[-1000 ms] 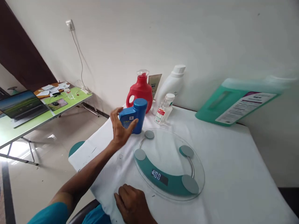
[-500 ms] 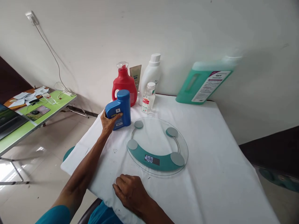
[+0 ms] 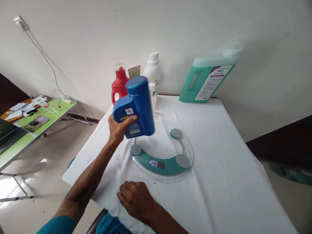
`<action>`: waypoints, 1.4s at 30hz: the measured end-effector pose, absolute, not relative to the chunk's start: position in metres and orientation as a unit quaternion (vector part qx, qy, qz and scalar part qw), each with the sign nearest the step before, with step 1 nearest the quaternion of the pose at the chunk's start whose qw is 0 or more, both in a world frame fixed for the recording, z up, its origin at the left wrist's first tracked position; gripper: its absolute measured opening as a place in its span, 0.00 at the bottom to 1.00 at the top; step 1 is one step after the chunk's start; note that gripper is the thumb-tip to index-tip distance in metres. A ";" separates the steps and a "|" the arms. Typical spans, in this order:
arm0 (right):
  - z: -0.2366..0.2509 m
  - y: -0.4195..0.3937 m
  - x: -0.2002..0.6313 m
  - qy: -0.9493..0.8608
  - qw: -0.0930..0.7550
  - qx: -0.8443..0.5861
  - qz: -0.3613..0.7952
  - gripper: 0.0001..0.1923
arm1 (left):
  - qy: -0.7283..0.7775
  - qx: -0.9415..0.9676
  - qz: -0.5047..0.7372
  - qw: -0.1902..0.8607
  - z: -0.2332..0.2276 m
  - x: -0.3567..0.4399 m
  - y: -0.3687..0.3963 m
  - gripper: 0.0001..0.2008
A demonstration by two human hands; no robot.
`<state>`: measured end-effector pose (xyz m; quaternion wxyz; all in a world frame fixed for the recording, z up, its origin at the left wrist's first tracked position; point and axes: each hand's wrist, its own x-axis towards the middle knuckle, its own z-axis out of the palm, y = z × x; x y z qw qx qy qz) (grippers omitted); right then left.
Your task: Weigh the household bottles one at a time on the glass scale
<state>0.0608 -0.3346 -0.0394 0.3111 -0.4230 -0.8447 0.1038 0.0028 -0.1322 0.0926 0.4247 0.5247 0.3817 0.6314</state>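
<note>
At the far left, a dark laptop [image 3: 10,136] sits on a green-topped table [image 3: 7,155], with a patterned mat [image 3: 43,123] bearing a dark mouse [image 3: 34,123] just beyond it. Papers [image 3: 16,107] lie scattered behind these, next to a clear bottle [image 3: 50,108] on its side, and a pale cord [image 3: 50,58] runs up to a wall socket [image 3: 21,23].

Next comes the left hand [image 3: 119,127], gripping a blue bottle [image 3: 144,110] from its left side, thumb across the label. The bottle tilts slightly and appears raised off the white cloth [image 3: 224,169] — in this view it covers the far left pad of a round glass scale [image 3: 156,170], as well as parts of what stands behind it. A red jug [image 3: 120,83] shows past its upper left, a brownish tube [image 3: 134,71] just above its cap, and a white bottle [image 3: 152,71] and a small white-capped bottle [image 3: 153,97], partly hidden, past its right.

Nearer the body, the right hand [image 3: 134,199] rests on the cloth, fingers curled into a loose fist with nothing visible in it. The scale lies beyond it, its display [image 3: 157,164] lit with zeros.

Farther right, a green jug [image 3: 209,79] stands by the wall, well apart from the scale — its label readable only in part, its top blurred.
</note>
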 end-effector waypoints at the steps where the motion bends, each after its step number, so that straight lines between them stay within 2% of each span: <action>1: -0.040 -0.334 0.061 -0.846 0.310 -0.422 0.102 0.13 | 0.376 0.533 0.616 0.442 0.091 0.013 -0.137 0.26; 9: -0.037 -0.335 0.061 -0.859 0.281 -0.418 0.097 0.12 | 0.355 0.577 0.534 0.506 0.075 0.064 -0.152 0.33; 26: -0.037 -0.336 0.062 -0.857 0.300 -0.408 0.094 0.13 | 0.329 0.626 0.501 0.498 0.059 0.065 -0.149 0.37; 30: -0.038 -0.335 0.063 -0.853 0.313 -0.407 0.095 0.15 | 0.316 0.670 0.490 0.459 0.059 0.052 -0.145 0.36; 35: -0.037 -0.335 0.063 -0.852 0.312 -0.411 0.091 0.14 | 0.351 0.656 0.550 0.379 0.046 0.007 -0.126 0.27; 39: -0.037 -0.336 0.060 -0.868 0.280 -0.405 0.068 0.12 | 0.430 0.593 0.586 0.347 0.017 -0.027 -0.110 0.30; 42: -0.038 -0.338 0.057 -0.892 0.240 -0.382 0.024 0.10 | 0.459 0.574 0.560 0.383 -0.002 -0.041 -0.099 0.34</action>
